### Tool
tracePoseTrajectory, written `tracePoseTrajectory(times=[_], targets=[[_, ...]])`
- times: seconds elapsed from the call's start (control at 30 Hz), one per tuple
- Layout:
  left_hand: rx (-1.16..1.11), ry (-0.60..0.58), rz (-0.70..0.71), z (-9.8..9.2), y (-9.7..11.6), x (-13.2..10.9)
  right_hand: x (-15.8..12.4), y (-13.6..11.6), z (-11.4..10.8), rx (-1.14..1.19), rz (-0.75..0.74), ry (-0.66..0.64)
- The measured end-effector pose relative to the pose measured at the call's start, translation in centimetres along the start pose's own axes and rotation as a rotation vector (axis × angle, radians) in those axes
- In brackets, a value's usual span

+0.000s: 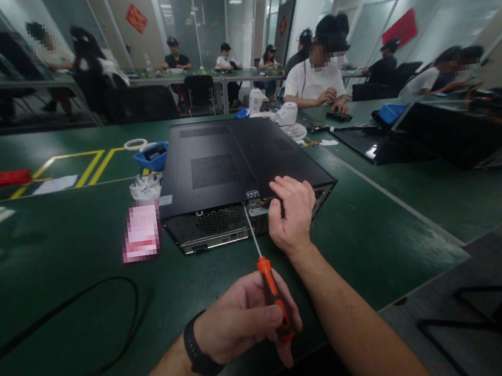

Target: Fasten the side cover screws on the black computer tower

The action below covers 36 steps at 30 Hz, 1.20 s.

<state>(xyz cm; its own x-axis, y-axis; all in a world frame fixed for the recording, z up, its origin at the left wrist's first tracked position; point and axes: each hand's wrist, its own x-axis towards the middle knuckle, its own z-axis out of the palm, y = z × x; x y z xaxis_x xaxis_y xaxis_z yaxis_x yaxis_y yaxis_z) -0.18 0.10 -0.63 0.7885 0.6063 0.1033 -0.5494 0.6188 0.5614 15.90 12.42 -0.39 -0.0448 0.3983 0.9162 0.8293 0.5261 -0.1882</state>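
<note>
A black computer case [257, 144] lies on its side on the green table, its rear panel [219, 225] with a round-holed fan grille facing me. My left hand [253, 316], with a dark watch on the wrist, is wrapped around the orange and black handle of a screwdriver [273, 292]. The screwdriver's thin shaft points away from me, and its tip meets the rear edge of the case near the middle. My right hand [293, 213] rests against that edge just right of the tip, fingers laid over the top and thumb apart.
Left of the case are a pink packet [141, 229], a white crumpled item [145, 187] and a blue bin [152, 157]. A black cable [107, 282] loops at left. Beyond stands a white fan [288, 116]; a co-worker [317, 79] sits behind. Dark panels [378, 142] lie right.
</note>
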Motion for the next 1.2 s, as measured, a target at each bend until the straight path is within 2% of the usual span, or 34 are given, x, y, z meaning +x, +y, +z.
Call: tracePoseTrajectory(times=[0.13,0.47,0.7,1.07,1.2], targets=[[0.006,-0.035,0.031,-0.21,-0.33,0.09,0.06,-0.01,-0.13,-0.003,-0.002,-0.005],[-0.014,0.005,-0.025,0.18,0.17,-0.08,0.14,-0.08,-0.19,-0.004,-0.01,-0.012],[0.038,-0.006,0.025,-0.19,-0.42,0.11,0.08,-0.01,-0.21,-0.012,-0.006,-0.014],[0.007,0.014,-0.037,0.29,0.08,0.0,0.11,-0.15,-0.3,0.008,-0.003,-0.018],[0.034,0.025,-0.007,0.16,-0.25,0.1,0.02,-0.1,-0.31,0.02,0.008,-0.027]])
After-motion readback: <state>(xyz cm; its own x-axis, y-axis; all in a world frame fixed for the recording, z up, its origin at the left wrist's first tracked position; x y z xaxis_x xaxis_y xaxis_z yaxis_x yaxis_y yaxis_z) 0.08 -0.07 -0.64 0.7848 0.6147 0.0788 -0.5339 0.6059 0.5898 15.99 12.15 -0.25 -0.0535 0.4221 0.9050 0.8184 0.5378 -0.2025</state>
